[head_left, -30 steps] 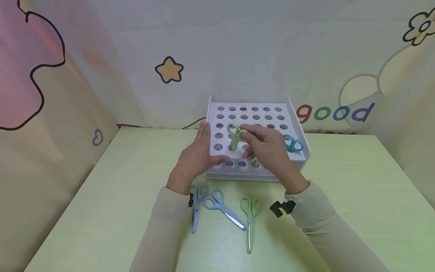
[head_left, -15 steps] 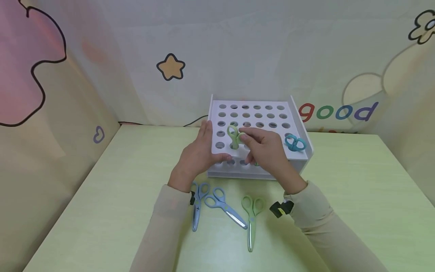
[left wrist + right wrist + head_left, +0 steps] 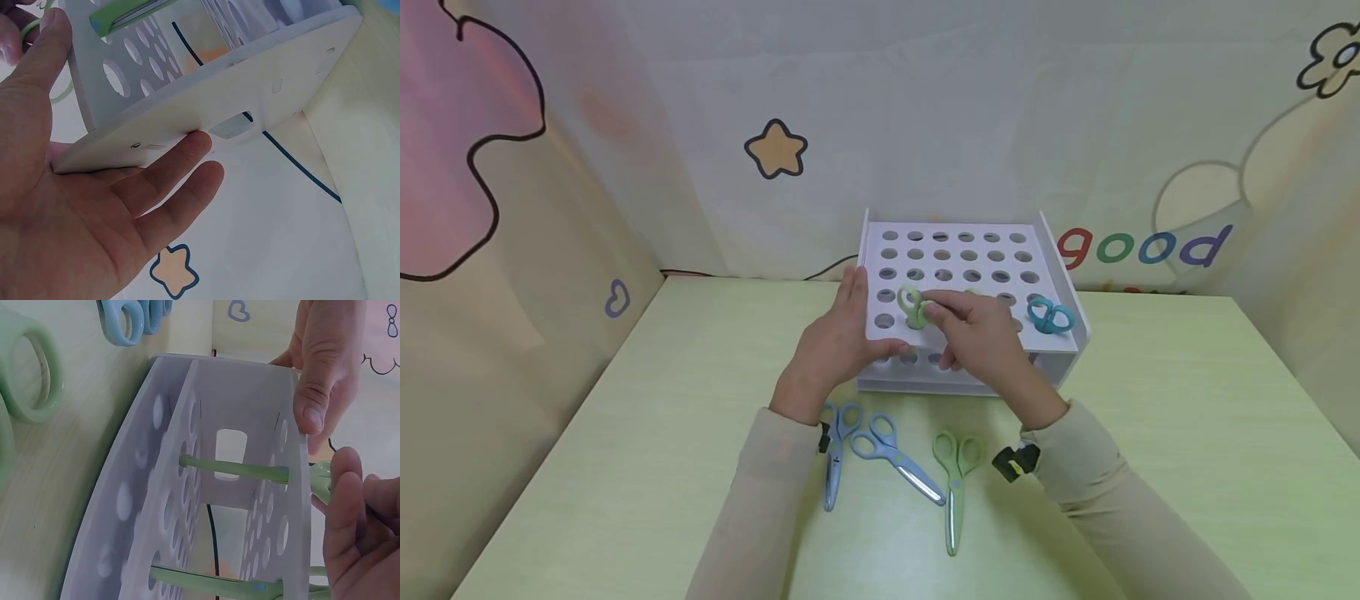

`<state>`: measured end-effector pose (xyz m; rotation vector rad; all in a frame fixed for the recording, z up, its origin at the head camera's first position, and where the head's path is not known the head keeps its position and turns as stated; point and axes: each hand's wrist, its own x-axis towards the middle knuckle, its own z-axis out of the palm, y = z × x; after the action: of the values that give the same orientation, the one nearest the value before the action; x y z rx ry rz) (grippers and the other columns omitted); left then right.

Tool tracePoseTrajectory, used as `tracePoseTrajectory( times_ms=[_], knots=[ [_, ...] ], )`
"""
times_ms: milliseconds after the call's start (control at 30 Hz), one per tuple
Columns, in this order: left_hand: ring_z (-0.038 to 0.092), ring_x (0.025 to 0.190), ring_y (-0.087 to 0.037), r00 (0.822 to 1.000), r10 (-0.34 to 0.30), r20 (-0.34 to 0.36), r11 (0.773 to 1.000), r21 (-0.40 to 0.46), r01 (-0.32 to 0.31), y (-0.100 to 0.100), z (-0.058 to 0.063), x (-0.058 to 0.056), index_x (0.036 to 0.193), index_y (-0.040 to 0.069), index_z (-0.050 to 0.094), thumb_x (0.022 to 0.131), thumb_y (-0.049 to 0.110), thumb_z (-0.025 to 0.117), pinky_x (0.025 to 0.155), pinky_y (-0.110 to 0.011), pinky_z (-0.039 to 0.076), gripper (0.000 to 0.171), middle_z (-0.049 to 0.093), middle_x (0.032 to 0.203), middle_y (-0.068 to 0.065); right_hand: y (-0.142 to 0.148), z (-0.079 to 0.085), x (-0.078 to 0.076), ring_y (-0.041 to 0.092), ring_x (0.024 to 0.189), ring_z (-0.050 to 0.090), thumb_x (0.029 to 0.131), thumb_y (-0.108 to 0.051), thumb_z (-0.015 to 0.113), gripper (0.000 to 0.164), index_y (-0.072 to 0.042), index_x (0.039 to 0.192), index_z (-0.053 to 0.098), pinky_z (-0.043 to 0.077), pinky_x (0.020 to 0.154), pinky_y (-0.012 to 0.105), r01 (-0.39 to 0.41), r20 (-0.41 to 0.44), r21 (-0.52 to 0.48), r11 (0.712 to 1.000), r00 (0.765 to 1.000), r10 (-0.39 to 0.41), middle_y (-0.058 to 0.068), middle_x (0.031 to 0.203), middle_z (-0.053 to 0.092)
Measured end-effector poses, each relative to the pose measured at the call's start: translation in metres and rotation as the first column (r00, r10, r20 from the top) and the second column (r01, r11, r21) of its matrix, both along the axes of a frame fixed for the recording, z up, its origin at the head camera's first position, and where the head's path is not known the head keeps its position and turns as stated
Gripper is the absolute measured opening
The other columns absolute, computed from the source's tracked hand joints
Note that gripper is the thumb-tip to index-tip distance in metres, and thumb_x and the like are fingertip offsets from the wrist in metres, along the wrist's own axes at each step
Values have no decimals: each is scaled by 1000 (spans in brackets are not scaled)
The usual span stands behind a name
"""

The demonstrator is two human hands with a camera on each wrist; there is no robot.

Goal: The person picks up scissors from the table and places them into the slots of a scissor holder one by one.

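Note:
My right hand point(image 3: 983, 337) pinches the handle of a pair of green scissors point(image 3: 917, 318), which stands in a hole of the white perforated rack point(image 3: 928, 263). In the right wrist view their green blade point(image 3: 240, 470) passes through both the upper and the lower board. My left hand point(image 3: 831, 350) rests against the rack's left side, fingers straight along the outer panel and thumb at the top board's front edge. A second pair of green scissors point(image 3: 219, 584) stands in the rack, mostly hidden behind my right hand in the head view. Teal scissors point(image 3: 1051, 318) sit in a hole at the right.
On the table point(image 3: 1165, 433) in front of the rack lie two pairs of blue scissors, one upright point(image 3: 833, 475) partly under my left sleeve and one slanted point(image 3: 898, 461). Green scissors point(image 3: 954, 500) lie to their right. A printed cloth point(image 3: 925, 108) hangs behind the rack.
The green scissors have sunk lower into their hole, with my right hand following slightly down and left. My left hand stays on the rack. The head view has shifted a little.

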<state>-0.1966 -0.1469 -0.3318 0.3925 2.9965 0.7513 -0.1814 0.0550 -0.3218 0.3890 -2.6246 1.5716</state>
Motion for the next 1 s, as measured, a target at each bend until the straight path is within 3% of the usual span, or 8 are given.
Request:
tracePoseTrajectory(
  times_ms=[333, 533, 733, 867, 1000],
  knots=[
    [59, 93, -26, 1000, -4, -5, 1000, -17, 3, 1, 0, 0, 161, 3, -1, 83, 57, 76, 65, -32, 47, 122, -4, 168, -14, 1, -5, -2, 21, 50, 63, 103, -18, 62, 31, -7, 132, 68, 53, 51, 31, -13, 7, 23, 1000, 1000, 12, 16, 98, 67],
    [59, 92, -25, 1000, 1, -11, 999, -32, -2, 0, -1, 0, 161, 3, -1, 84, 57, 77, 65, -32, 47, 122, -3, 168, -13, 0, -5, -2, 21, 53, 65, 103, -18, 62, 34, -7, 135, 65, 55, 53, 32, -10, 27, 11, 1000, 1000, 10, 16, 111, 68],
    [59, 92, -25, 1000, 8, -5, 1000, -28, -8, 0, -1, -1, 162, 4, 0, 84, 57, 77, 65, -31, 47, 121, -3, 168, -13, 3, -3, 4, 32, 62, 70, 102, -21, 63, 42, -8, 142, 59, 55, 56, 31, 13, 37, -10, 1000, 999, -13, 13, 125, 68],
    [59, 93, -26, 1000, 8, -5, 1000, -22, -8, 0, 0, -1, 162, 4, -1, 84, 56, 77, 66, -32, 47, 122, -3, 169, -12, 7, -4, 8, 36, 64, 70, 101, -21, 64, 41, -8, 140, 61, 55, 58, 30, 34, -12, -63, 997, 999, -34, 11, 127, 68],
    [58, 96, -26, 1000, 11, -1, 1000, -21, -11, 0, -1, 0, 161, 4, -1, 83, 56, 78, 68, -32, 48, 123, -4, 169, -11, 11, -7, 14, 29, 60, 69, 101, -16, 65, 35, -5, 134, 65, 56, 58, 28, 53, -109, -133, 990, 992, -68, 11, 121, 70]
  ],
)
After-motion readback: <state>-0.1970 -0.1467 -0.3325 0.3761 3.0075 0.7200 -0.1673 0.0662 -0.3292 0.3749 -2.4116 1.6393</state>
